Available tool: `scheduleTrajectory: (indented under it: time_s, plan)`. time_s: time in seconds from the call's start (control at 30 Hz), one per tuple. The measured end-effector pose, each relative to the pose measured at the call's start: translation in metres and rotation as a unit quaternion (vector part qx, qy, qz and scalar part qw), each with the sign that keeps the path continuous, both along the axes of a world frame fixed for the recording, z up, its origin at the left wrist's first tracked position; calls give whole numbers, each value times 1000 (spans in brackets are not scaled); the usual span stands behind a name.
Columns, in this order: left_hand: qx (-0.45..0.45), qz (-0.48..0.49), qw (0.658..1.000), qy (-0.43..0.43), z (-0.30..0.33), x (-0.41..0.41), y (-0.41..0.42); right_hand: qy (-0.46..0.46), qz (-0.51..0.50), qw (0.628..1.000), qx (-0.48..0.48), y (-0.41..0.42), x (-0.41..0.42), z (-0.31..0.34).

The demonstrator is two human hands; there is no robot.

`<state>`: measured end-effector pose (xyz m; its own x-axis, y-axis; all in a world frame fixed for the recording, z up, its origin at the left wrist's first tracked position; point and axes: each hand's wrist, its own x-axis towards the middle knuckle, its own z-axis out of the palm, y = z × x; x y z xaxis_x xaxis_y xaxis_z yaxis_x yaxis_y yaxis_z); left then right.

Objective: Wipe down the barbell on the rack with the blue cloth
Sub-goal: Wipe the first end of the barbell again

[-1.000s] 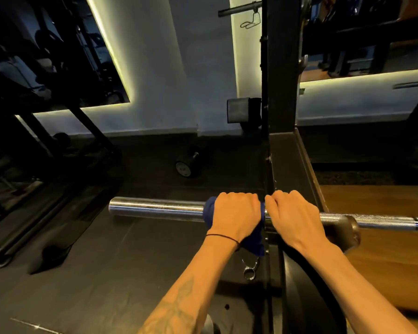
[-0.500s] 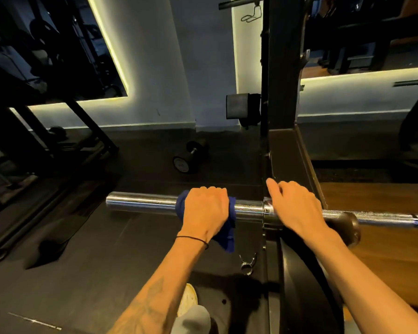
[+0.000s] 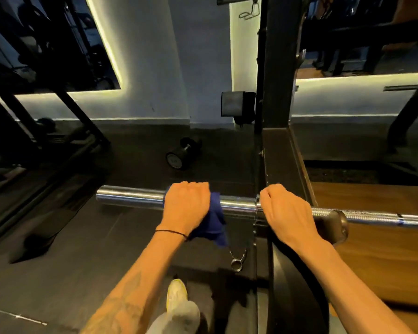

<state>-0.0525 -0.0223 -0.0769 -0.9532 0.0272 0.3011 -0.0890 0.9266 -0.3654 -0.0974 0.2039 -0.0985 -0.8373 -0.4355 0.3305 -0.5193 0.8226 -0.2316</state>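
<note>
The left hand (image 3: 185, 206) curled around the blue cloth (image 3: 214, 220), wrapping it on the barbell sleeve (image 3: 130, 198) to scrub. At its three o'clock, the right hand (image 3: 286, 213) gripped the collar, steadying the bar on the rack (image 3: 275, 68).

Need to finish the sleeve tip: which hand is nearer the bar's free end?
Left. The left hand grips the cloth on the sleeve, nearer the free end; the right hand holds by the collar.
</note>
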Motion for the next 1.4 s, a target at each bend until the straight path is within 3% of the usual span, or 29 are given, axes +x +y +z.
scheduleTrajectory:
  time_s: [0.1, 0.3, 0.4, 0.43, 0.53, 0.67, 0.73, 0.83, 1.03, 1.1, 1.2, 1.27, 1.4]
  plan:
    - [5, 14, 999, -46, 2, -2, -5, -46, 3, 989, -143, 0, 2, -4]
    - [69, -51, 995, -54, -2, -17, 83, 11, 69, 988, -136, 7, 0, -13]
    - [64, -92, 994, -11, -9, -19, 84, -28, 24, 984, -176, 2, -6, -5]
    - [59, -107, 992, -13, -11, -18, 79, -49, 3, 989, -142, 1, -10, 0]
    - [58, -105, 991, -52, -7, -14, 63, -54, -8, 990, 128, -4, -17, 14]
    - [32, -65, 996, -42, -2, -6, 16, 6, 6, 983, 185, -1, -7, 16]
    - [28, -58, 998, -18, -3, -2, -13, 21, 20, 992, 127, 3, -3, 8]
    - [64, -27, 996, 51, -10, 0, -30, -69, 20, 993, -95, 6, -1, 0]
    - [26, -15, 999, -43, -3, -13, 44, -42, 13, 989, -144, 0, -1, -2]
    - [29, -29, 998, -38, -3, -13, 66, -85, -41, 983, -159, -9, -5, 8]
    - [30, -41, 998, -21, -8, -14, 66, -203, -111, 971, -53, -19, -19, 23]
    - [33, -46, 998, -10, -10, -14, 62, -229, -114, 967, 19, -21, -24, 27]
    - [57, -44, 996, -56, -10, -15, 63, -130, -85, 983, 97, -16, -17, 21]
